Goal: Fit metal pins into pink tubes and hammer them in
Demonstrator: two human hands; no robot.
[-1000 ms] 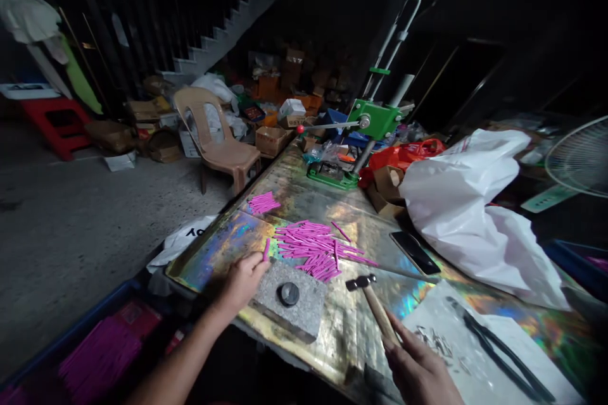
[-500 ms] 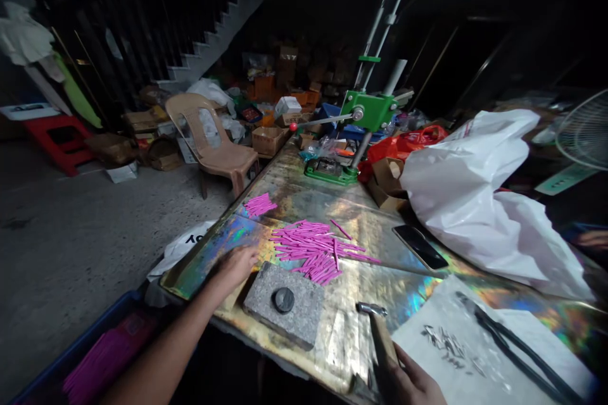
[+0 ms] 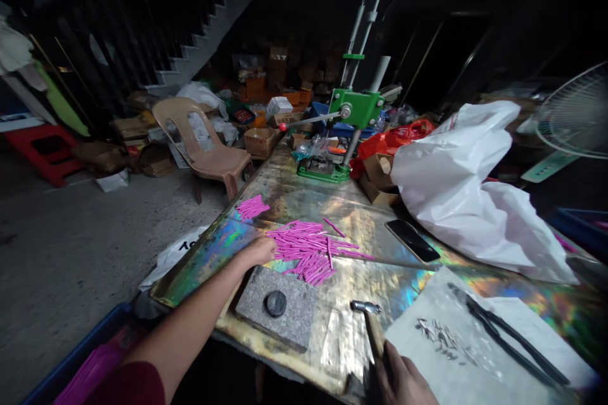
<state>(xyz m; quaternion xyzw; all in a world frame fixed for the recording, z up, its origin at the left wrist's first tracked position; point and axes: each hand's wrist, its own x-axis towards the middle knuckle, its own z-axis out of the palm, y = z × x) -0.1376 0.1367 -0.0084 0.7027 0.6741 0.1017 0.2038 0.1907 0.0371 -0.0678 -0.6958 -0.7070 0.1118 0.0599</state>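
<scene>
My left hand (image 3: pixel 261 250) is at the left edge of a pile of thin pink sticks (image 3: pixel 304 240), its fingers curled down against them. Whether a stick is between the fingertips is hidden. Close in front of that forearm sits a grey stone block (image 3: pixel 297 323) with a small dark round metal piece (image 3: pixel 275 304) on top. My right hand (image 3: pixel 403 374) grips the wooden handle of a hammer (image 3: pixel 374 329), whose metal head rests low over the table right of the block. A smaller bunch of pink sticks (image 3: pixel 253 207) lies farther back.
Right of the hammer, small metal pieces (image 3: pixel 441 336) and dark long-handled pliers (image 3: pixel 508 332) lie on a white sheet. Behind are a phone (image 3: pixel 412 241), a white plastic bag (image 3: pixel 456 190) and a green hand press (image 3: pixel 354 107). A blue bin (image 3: pixel 88 342) stands lower left.
My left hand has moved forward and right, from beside the block to the pink pile, and its fingers have curled. My right hand still holds the hammer. The view has shifted slightly.
</scene>
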